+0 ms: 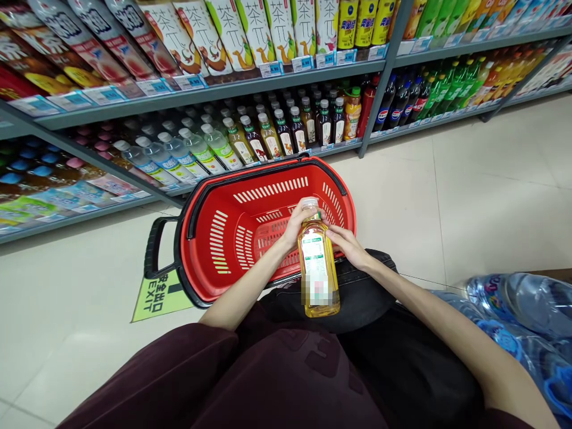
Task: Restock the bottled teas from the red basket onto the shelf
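Note:
A clear bottle of yellow drink (334, 280), with a white cap and a green-and-white label, is held in front of my body, tilted with its cap away from me. My left hand (295, 223) is closed around its neck, just below the cap. At the bottle's right shoulder, the fingers of my right hand (351, 245) press against its side. Part of the label is blurred out. Beneath and beyond the bottle stands a red shopping basket (272, 173) with black handles; no goods show in the visible part of it.
Ahead runs a grey shelf (214, 81) of bottled and boxed drinks with price tags. A black bag (370, 292) lies across my lap area. Shrink-wrapped water bottles (522, 322) stand at the right. A green exit sign (158, 295) is on the tiled floor, left of the basket.

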A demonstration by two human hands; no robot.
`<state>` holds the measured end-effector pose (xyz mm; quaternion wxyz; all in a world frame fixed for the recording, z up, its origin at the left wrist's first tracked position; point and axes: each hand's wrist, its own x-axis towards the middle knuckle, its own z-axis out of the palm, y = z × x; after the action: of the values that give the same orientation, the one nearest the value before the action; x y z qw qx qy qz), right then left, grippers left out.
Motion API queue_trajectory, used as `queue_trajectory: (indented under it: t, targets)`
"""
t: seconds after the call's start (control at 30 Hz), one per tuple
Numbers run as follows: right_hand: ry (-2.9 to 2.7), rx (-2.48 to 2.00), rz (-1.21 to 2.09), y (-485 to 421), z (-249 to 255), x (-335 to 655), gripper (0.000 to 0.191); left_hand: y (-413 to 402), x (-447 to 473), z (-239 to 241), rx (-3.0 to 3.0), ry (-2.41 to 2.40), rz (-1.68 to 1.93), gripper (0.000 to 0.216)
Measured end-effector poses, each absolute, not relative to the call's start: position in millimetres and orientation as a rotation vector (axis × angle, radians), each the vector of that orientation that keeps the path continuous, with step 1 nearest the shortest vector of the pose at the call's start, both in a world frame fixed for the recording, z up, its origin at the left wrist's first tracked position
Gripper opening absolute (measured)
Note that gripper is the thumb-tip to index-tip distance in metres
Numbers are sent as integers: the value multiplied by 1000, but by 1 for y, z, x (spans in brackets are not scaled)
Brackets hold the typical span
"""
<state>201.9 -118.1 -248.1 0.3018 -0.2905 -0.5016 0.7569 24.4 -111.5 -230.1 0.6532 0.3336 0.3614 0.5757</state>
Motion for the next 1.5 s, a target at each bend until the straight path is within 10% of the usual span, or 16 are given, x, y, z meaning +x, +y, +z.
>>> queue_trajectory:
  t: [0.7,1.5]
  targets:
    - [-1187,-553,2443,-121,-228,200,54,-127,24,-226,733,591,1355,75]
    - [-1739,-739,1864,-123,-236,197,56,-115,28,-232,850,531,1237,55]
